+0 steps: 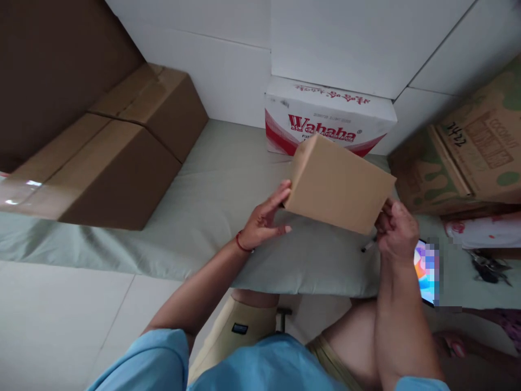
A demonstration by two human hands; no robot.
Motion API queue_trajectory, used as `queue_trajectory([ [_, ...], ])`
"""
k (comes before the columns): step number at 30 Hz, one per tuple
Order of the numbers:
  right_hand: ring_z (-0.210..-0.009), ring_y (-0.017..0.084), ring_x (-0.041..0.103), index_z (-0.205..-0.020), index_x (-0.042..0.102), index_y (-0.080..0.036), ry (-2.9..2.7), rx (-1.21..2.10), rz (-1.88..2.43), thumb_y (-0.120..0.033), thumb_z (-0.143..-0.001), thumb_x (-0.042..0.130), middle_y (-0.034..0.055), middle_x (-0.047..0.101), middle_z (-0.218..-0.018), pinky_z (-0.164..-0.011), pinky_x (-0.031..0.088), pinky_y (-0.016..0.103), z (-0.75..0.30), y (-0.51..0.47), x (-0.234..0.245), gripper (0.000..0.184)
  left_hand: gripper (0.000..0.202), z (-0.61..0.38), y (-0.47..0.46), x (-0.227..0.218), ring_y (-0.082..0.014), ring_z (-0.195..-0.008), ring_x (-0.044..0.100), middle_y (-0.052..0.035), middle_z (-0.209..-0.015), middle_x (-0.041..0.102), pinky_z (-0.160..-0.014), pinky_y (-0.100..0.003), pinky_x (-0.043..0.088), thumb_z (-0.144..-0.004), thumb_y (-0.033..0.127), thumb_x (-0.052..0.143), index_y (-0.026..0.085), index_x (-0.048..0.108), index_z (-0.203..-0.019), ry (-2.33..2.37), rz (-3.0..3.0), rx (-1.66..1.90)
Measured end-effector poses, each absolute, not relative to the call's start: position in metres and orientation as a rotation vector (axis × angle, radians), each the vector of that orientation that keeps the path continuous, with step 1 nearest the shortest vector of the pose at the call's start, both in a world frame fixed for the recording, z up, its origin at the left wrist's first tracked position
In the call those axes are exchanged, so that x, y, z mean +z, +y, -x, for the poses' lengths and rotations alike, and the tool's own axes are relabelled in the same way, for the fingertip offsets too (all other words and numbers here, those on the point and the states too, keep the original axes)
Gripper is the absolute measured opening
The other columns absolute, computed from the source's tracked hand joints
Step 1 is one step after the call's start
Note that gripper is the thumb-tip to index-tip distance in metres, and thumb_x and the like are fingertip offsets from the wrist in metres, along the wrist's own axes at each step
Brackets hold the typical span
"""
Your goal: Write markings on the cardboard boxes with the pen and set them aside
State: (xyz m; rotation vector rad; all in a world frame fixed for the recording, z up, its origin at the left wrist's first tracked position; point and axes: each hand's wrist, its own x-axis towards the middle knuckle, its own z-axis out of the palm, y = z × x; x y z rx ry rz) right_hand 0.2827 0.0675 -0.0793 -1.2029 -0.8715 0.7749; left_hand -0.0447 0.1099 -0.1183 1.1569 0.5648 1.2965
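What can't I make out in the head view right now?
- Small box: its far side, turned away in the head view.
- White carton: lower print, head view, covered by the small box.
- Brown carton at right: far end, cut off by the head view's right edge.
- Bright screen: part of it, head view, masked by pixel blocks.

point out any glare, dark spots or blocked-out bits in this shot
Head view: white glare spots on the left end of the long brown box; head view: the top left corner falls dark; head view: blocky pixelation hides part of the lit screen; head view: the small carton shows no glare on its broad face.
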Motion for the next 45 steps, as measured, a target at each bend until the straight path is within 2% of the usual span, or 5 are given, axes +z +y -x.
queue_trajectory([
  [8,-0.094,0.023,0.077,-0.134,0.078,-0.026,-1.252,0.714,1.259,-0.050,-0.099,0.072,0.0090,0.082,-0.124,-0.086,0.062,0.040,-0.255,0.046,-0.078,0.043,0.060,0.054,0.133,-0.125,-0.0234,-0.131,0.069,-0.0045,-0.126,0.078,-0.110,-0.030,0.056,-0.067,0.039,0.105,0.028,0.079,-0.120,0.767,-0.810,1.531],
  [19,-0.142,0.034,0.061,-0.151,0.066,-0.042,-1.827,0.256,1.141,-0.033,-0.092,0.079,-0.0005,0.073,-0.146,-0.128,0.041,0.064,-0.244,0.038,-0.052,0.061,0.039,0.071,0.149,-0.148,-0.0187,-0.096,0.079,-0.0018,-0.097,0.082,-0.092,-0.031,0.063,-0.079,0.050,0.096,0.022,0.079,-0.101,0.818,-0.729,1.354],
  [33,-0.118,0.026,0.073,-0.141,0.072,-0.024,-1.225,0.508,1.388,-0.055,-0.098,0.073,0.0096,0.077,-0.128,-0.101,0.063,0.042,-0.255,0.050,-0.087,0.053,0.034,0.071,0.132,-0.125,-0.0379,-0.145,0.062,-0.0098,-0.121,0.083,-0.126,-0.053,0.048,-0.077,0.061,0.088,0.027,0.088,-0.083,0.670,-0.885,1.368],
  [40,-0.126,0.027,0.071,-0.138,0.074,-0.022,-1.165,0.590,1.375,-0.057,-0.099,0.071,0.0105,0.077,-0.134,-0.113,0.057,0.045,-0.259,0.053,-0.094,0.052,0.032,0.071,0.130,-0.129,-0.0361,-0.159,0.048,-0.0070,-0.144,0.076,-0.138,-0.052,0.027,-0.072,0.055,0.094,0.031,0.091,-0.093,0.574,-0.979,1.327],
  [45,-0.117,0.028,0.075,-0.150,0.068,-0.027,-1.239,0.809,1.212,-0.060,-0.102,0.063,0.0106,0.072,-0.144,-0.092,0.068,0.044,-0.258,0.047,-0.089,0.058,0.059,0.069,0.129,-0.134,-0.0361,-0.161,0.045,-0.0043,-0.159,0.064,-0.129,-0.054,0.044,-0.074,0.056,0.095,0.035,0.082,-0.127,0.526,-0.879,1.346],
])
